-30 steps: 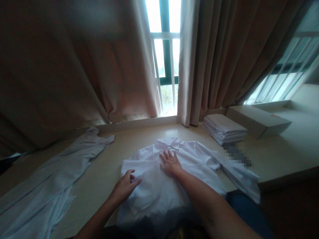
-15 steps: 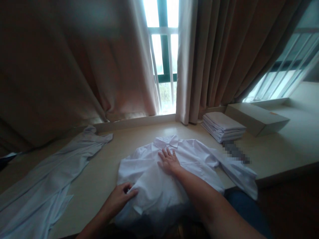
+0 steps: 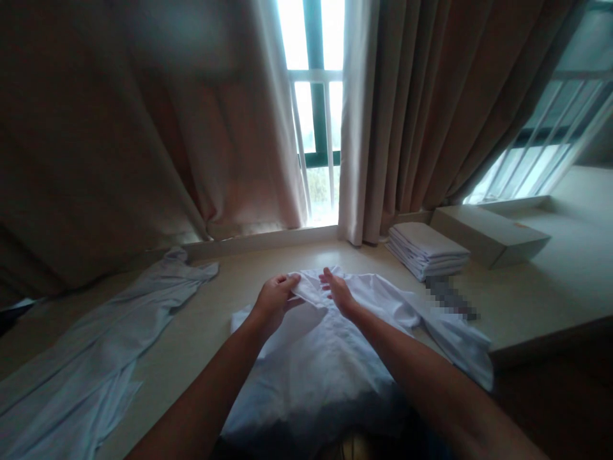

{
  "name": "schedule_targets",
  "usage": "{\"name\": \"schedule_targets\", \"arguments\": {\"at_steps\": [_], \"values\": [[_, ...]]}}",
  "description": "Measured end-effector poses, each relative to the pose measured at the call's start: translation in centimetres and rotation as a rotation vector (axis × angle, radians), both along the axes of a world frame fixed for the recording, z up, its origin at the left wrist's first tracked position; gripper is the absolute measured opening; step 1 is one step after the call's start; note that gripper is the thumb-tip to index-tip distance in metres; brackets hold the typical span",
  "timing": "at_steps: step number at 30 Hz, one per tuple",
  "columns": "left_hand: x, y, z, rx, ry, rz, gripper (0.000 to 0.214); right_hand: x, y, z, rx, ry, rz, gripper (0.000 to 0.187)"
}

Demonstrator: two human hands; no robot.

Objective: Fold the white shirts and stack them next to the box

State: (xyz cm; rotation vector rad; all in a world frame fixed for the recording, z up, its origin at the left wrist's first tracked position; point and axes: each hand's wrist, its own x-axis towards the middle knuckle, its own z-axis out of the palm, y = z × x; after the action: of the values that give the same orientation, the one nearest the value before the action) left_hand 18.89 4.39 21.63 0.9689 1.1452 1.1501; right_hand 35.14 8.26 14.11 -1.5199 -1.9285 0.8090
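Observation:
A white collared shirt lies spread on the pale table in front of me, one sleeve trailing off to the right. My left hand is closed on a fold of the shirt's cloth near the collar and holds it lifted off the table. Just to its right, my right hand rests on the shirt by the collar with its fingers stretched out.
A second pale garment lies crumpled along the table's left side. At the back right sit a stack of folded white shirts and a flat cardboard box. Brown curtains and a barred window stand behind. The table edge drops off at the right.
My left hand has moved from the shirt's lower left edge up to the collar area, carrying cloth with it. My right hand has stayed near the collar.

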Motion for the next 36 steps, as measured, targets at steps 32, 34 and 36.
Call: {"name": "schedule_targets", "arguments": {"at_steps": [32, 34, 36], "values": [[-5.8, -4.4, -16.4, 0.040, 1.400, 0.170, 0.071, -8.8, -4.6, 28.9, 0.561, 0.285, 0.293, 0.025], [-6.3, -3.7, -16.0, 0.068, 1.386, 0.144, 0.071, -8.7, -5.2, 28.8, 0.522, 0.282, 0.279, 0.025], [-7.0, -3.6, -16.0, 0.066, 1.372, 0.131, 0.072, -8.2, -5.6, 28.4, 0.502, 0.303, 0.242, 0.027]]}}
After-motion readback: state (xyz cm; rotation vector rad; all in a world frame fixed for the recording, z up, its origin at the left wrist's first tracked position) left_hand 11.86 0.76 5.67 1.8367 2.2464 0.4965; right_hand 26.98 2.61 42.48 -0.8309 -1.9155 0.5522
